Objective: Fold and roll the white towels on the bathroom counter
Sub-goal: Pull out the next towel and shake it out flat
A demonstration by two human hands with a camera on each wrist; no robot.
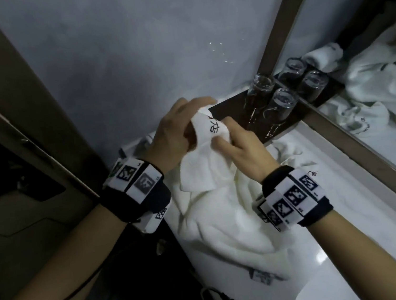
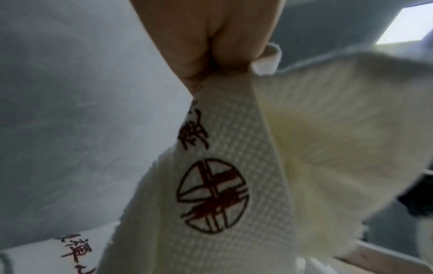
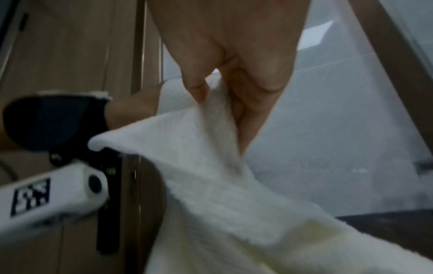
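Note:
A small white towel [image 1: 207, 156] with dark red printed characters hangs between both hands above the counter. My left hand [image 1: 177, 132] grips its upper edge; in the left wrist view the fingers [image 2: 211, 46] pinch the towel [image 2: 234, 166] beside its round red emblem. My right hand [image 1: 239, 147] pinches the same towel lower right, and the right wrist view shows the thumb and fingers [image 3: 246, 89] closed on a fold of the towel [image 3: 222, 176]. A larger crumpled white towel [image 1: 226, 226] lies on the white counter [image 1: 339, 232] beneath.
Two upturned glasses [image 1: 278, 105] stand on a dark tray [image 1: 232, 110] at the back against the mirror [image 1: 370, 78]. A grey wall rises behind. A wooden door frame is on the left. The counter's front edge drops off at lower left.

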